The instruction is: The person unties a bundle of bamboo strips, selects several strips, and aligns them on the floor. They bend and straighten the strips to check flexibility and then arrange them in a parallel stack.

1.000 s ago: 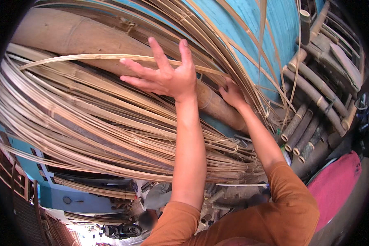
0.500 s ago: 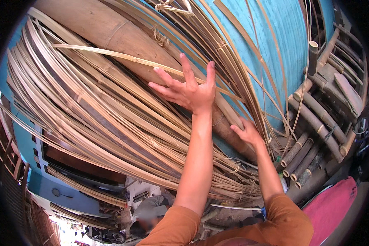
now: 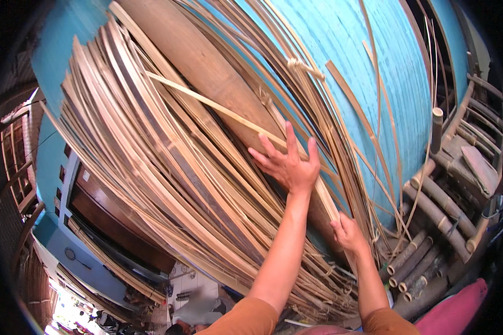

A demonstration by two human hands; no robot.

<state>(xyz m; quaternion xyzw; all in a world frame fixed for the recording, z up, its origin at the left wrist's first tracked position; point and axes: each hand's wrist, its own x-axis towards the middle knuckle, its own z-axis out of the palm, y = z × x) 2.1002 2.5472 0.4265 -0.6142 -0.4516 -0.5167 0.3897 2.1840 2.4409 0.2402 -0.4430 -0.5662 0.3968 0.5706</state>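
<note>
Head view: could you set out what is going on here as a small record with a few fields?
Setting: a leaning stack of long, thin tan bamboo strips against a bright blue wall
Left hand: fingers spread, palm flat on the strips, touching one pale loose strip that crosses the stack
Right hand: lower down, closed in a grip on the lower part of that strip
Nearby: thick round bamboo poles at the right, a wide brown plank in the stack
Sleeves: orange

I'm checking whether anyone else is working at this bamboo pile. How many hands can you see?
2, both the person's own. The left hand lies spread on the bamboo strips, over a pale strip. The right hand grips that strip lower down. Others may be hidden beyond the frame.
</note>
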